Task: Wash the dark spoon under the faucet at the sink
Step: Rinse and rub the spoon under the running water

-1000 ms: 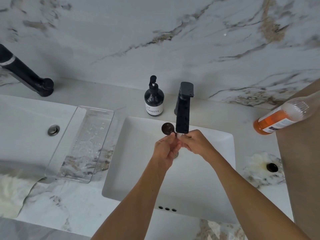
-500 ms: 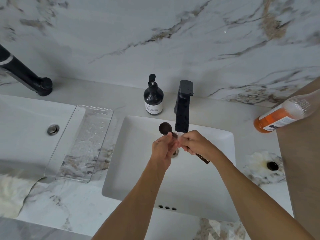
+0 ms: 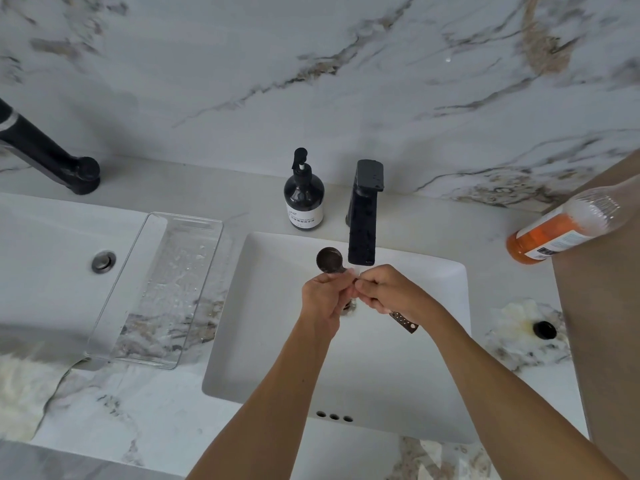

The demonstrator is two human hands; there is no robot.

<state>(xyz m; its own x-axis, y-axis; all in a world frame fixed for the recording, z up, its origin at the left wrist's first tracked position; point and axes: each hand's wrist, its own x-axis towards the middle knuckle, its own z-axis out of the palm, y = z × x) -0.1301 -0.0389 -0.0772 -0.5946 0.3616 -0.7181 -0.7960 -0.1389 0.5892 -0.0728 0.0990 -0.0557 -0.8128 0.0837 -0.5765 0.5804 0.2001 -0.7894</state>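
The dark spoon (image 3: 329, 260) lies across both my hands over the white sink (image 3: 273, 341). Its round bowl sticks out up-left of my left hand (image 3: 323, 297), just left of the black faucet (image 3: 362, 230). The handle's perforated end pokes out below my right hand (image 3: 384, 291). Both hands are closed on the handle, which is hidden between them. A thin stream of water falls from the spout onto the spot where my fingers meet.
A dark soap pump bottle (image 3: 304, 199) stands left of the faucet. A clear wet tray (image 3: 159, 292) lies on the marble counter between this sink and a second basin (image 3: 41, 251) with its own black faucet (image 3: 48, 157). An orange bottle (image 3: 561, 230) lies at right.
The spoon has slid through my hands: its handle end now sticks out below my right hand, and the bowl sits slightly further left of the spout.
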